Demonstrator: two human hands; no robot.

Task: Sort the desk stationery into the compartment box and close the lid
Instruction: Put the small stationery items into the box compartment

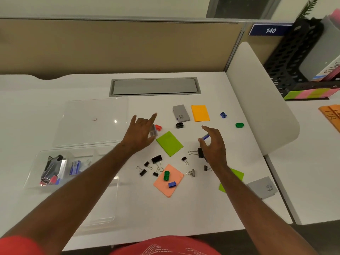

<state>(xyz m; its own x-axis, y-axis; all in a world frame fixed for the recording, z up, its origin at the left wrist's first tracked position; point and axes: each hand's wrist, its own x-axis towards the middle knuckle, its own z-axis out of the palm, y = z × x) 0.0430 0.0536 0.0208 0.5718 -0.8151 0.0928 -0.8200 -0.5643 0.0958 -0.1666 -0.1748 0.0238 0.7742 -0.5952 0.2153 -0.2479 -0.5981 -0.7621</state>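
Observation:
The clear compartment box (35,168) sits at the left with its lid (92,122) open and lying flat behind it. A black stapler (53,166) and a blue staple box (75,167) lie inside. My left hand (141,135) hovers right of the lid, index and little finger stretched out, and holds a small clear-grey piece (153,131) beside a red sharpener (158,127). My right hand (214,146) pinches a small blue item (205,137) above a black binder clip (200,152). Several black binder clips (156,159) lie scattered between my forearms.
Green (169,143), orange (200,113) and salmon (161,184) sticky pads lie on the desk, the salmon one carrying a green piece (166,175) and a blue clip (172,184). Also here are grey boxes (181,113) (262,187) and black (179,125), blue (223,115) and green (239,124) sharpeners. A divider (257,100) bounds the right.

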